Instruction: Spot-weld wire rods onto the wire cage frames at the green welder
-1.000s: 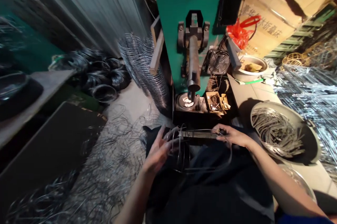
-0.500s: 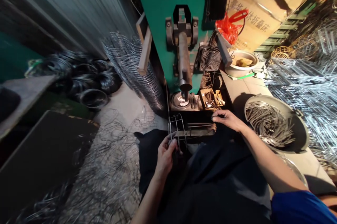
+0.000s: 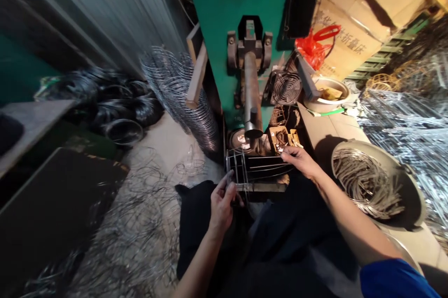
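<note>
Low in front of the green machine, my left hand (image 3: 222, 202) grips a small wire frame (image 3: 237, 167) of thin metal rods, thumb and fingers closed on its lower left side. Several thin wires run rightward from the frame. Near their right ends my right hand (image 3: 299, 160) is closed in a pinch; what its fingertips hold is too small to make out. Above the frame, a thick metal cylinder (image 3: 252, 97) juts out from the green machine (image 3: 213, 13). Behind my right fingertips sits a small yellow box (image 3: 278, 137) with small parts.
To the right stands a large basin (image 3: 413, 195) holding many bent wires, beside piled wire racks (image 3: 413, 120). Stacked wire rings (image 3: 178, 92) lean left of the machine. Loose wire scraps (image 3: 140, 223) litter the floor. A fan (image 3: 286, 88) sits right of the cylinder.
The view has tilted, so the machine sits lower and further right. The wire frame has turned in my left hand and shows its grid more squarely. My right hand stays pinched.
</note>
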